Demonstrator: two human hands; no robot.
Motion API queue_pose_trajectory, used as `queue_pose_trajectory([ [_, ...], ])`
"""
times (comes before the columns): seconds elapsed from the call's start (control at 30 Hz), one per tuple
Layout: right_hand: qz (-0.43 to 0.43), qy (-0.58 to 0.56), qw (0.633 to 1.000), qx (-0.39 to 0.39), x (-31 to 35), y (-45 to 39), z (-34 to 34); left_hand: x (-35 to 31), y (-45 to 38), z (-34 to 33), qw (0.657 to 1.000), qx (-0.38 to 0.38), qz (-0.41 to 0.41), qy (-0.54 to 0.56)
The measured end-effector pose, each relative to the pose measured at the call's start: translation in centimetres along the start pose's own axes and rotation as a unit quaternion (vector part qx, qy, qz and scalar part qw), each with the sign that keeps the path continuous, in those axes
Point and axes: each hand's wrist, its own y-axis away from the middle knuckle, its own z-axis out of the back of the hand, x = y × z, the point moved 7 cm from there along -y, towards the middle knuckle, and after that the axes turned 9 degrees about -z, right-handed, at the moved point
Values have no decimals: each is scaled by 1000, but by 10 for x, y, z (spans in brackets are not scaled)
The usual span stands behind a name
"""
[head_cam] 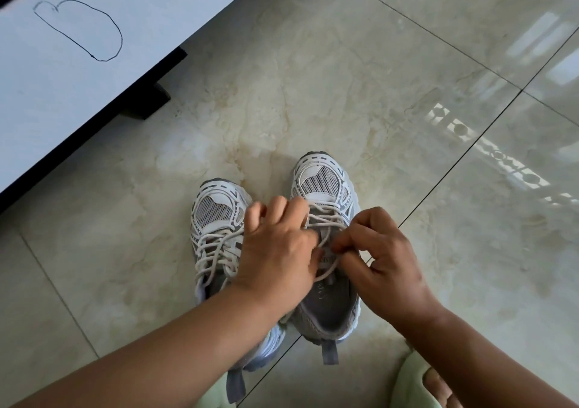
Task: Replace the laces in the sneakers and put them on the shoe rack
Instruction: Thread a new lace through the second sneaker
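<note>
The left hand [275, 251] covers the inner side of the left sneaker [216, 238], whose heel lies under the forearm. The right sneaker's tongue label [326, 259] is unreadable (half covered), and the green slipper [413, 382] runs off the bottom edge at lower right.

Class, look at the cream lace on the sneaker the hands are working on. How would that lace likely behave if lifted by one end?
The lace would probably hang limp: it already curves in loose loops over the right sneaker. It seems light, since the right hand manages it with a fingertip pinch. Its rounded, cord-like look suggests it may slide easily through the eyelets.
</note>
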Motion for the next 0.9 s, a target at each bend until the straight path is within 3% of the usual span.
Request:
queue_pose_trajectory([
  [0.17, -5, -1, 1000, -4, -4, 1, 2, 25, -4, 21, 984, -101, 61, 130],
  [0.47, -14, 0, 1000, -12, -4, 1, 2, 55, 1, 8, 953, -65, 174, 241],
  [0.63, -10, 1, 1000, -19, -5, 3, 4, 38, 5, 7, 943, -31, 111, 312],
  [0.9, -13, 1, 1000, -27, -2, 5, 6, 34, 6, 7, 925, -19, 80, 372],
])
